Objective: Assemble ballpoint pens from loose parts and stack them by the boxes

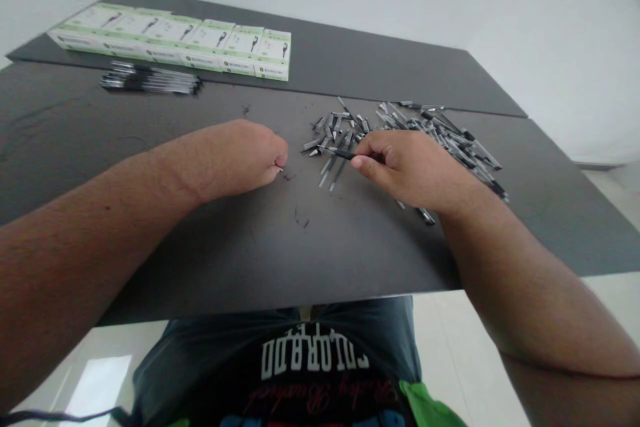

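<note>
My right hand [400,160] pinches a pen [341,153] by its black grip, with the tip pointing left over the pile. My left hand [255,152] is closed above the bare tabletop, left of the pile. A tiny pale tip pokes out below its fingers, too small to name. Small cone-shaped pen tips and short clear caps [333,125] lie scattered just beyond the held pen. Loose clear pen barrels with black grips [460,147] are heaped behind and to the right of my right hand, which partly hides them.
A row of green-and-white boxes [273,53] with pen pictures stands at the back left. In front of them lies a neat bundle of pens [150,79]. Dark scraps [301,219] dot the grey table [225,260]. Its front edge runs close to my body.
</note>
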Tool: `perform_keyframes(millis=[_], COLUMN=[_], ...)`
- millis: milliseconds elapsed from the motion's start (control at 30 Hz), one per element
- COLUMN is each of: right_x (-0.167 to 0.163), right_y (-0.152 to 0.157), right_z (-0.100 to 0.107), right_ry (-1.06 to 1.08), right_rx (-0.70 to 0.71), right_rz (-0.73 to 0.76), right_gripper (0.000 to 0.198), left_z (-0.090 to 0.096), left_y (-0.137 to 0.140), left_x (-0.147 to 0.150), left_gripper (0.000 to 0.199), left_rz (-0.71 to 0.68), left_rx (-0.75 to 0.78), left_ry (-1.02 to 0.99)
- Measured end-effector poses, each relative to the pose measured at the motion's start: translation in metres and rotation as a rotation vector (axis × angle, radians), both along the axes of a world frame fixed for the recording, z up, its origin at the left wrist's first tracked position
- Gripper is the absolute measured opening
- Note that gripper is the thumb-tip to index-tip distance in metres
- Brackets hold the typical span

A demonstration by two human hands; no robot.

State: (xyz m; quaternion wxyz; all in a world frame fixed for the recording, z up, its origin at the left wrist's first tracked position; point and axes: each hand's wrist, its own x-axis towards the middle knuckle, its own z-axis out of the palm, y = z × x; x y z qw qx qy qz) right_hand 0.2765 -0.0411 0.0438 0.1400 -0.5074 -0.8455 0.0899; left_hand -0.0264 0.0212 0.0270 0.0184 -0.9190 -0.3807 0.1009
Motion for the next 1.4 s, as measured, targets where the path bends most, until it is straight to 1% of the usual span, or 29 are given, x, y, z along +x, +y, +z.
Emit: perform_keyframes(millis=[233, 300, 400, 567, 667, 800, 900, 1033, 1100, 1267, 1400], right_x=[0.000, 0.000, 0.001, 0.000, -0.001, -0.002, -0.002, -0.002, -0.002, -0.002, -0.002], right_y=[0.000, 0.000, 0.001, 0.000, -0.001, -0.001, -0.001, -0.002, -0.002, -0.002, -0.002], right_z=[0.001, 0.000, -0.002, -0.001, 0.001, 0.003, 0.003, 0.003, 0.003, 0.003, 0.002], right_ry=[0.002, 0.000, -0.007, -0.006, -0.006, -0.009, -0.009, -0.012, -0.017, -0.014, -0.005], right_rx=[-0.009, -0.009, -0.009, -0.016, -0.021, -0.021, -0.020, -0.009, -0.008, 0.002, -0.006], right_rz=[0.000, 0.003, 0.009, 0.016, 0.013, 0.008, 0.011, 0.022, 0.024, 0.019, 0.024], right_gripper=[0.032, 0.033, 0.033, 0.031, 0.030, 0.029, 0.030, 0.030, 0.031, 0.031, 0.031], left_z=[0.004, 0.006, 0.008, 0.005, 0.000, -0.005, -0.006, -0.005, -0.004, 0.000, 0.004], left_y=[-0.001, -0.003, -0.004, -0.002, 0.001, 0.006, 0.007, 0.007, 0.007, 0.004, 0.001], left_x=[0.000, 0.001, 0.003, 0.002, -0.002, -0.006, -0.007, -0.006, -0.005, -0.007, -0.004], left_gripper=[0.024, 0.022, 0.013, 0.006, 0.009, 0.017, 0.020, 0.015, 0.016, 0.020, 0.015], left_rz=[-0.005, 0.028, 0.073, 0.077, 0.056, 0.004, 0.000, 0.016, 0.037, 0.056, 0.073], left_rx=[0.019, 0.000, -0.023, -0.019, -0.007, -0.014, -0.023, -0.043, -0.047, -0.036, -0.018], left_ry=[0.079, 0.094, 0.111, 0.067, 0.040, -0.048, -0.095, -0.079, -0.070, -0.044, 0.001])
